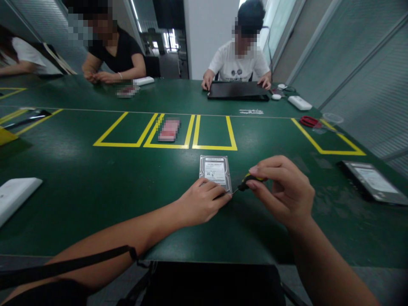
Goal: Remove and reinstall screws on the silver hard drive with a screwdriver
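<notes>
A silver hard drive (215, 171) with a white label lies flat on the green table. My left hand (204, 199) rests over its near edge, fingers bent and pressed on it, covering that end. My right hand (285, 189) pinches a small black-and-yellow screwdriver (247, 182) between thumb and fingers. The driver slants down to the left, and its thin shaft reaches the drive's near right corner, close to my left fingertips. Whether the tip sits in a screw is too small to tell.
Yellow tape frames (215, 148) mark the green table (153, 229); one holds a pink phone-like item (169, 130). Another drive-like unit (374, 182) lies right, a white box (17, 195) left. A red item (310, 122) lies far right. Across sits a person with a black panel (238, 90).
</notes>
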Available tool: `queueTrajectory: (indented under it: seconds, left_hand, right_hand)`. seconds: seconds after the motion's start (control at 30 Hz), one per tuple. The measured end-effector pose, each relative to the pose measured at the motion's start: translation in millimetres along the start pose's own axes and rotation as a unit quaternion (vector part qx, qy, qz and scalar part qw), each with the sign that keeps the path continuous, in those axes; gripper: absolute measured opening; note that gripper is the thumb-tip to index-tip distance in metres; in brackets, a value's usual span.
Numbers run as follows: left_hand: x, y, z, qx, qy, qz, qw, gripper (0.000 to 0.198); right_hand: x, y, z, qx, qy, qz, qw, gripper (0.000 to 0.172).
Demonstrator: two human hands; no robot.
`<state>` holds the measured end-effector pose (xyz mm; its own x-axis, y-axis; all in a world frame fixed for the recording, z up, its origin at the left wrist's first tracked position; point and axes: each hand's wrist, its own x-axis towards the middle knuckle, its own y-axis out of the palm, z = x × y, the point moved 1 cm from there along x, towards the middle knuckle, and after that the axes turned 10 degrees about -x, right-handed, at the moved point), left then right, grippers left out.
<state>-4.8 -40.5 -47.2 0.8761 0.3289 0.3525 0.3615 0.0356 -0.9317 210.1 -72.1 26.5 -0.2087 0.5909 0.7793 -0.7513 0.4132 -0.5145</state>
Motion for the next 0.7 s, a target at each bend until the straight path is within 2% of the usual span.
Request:
queueTrajectory:
  seconds: [0.17,0.43,0.7]
  left_hand:
    - [-0.5,1.0,0.1,-0.003,0.003,-0.003,1.0,0.036]
    - [-0.5,0.4,-0.6,0.005,0.001,-0.003,1.0,0.039]
    - [-0.3,-0.9,-1.3,-0.002,-0.001,0.003,1.0,0.038]
  right_hand:
    - [-3.2,1.7,-0.2,0.02,0.037,-0.008,0.999,0.032]
    - [-1.0,1.2,-1.7,0.025,0.001,0.007,1.0,0.032]
    - [-0.8,3.0,-1.2,0.002,0.0,-0.02,1.0,0.028]
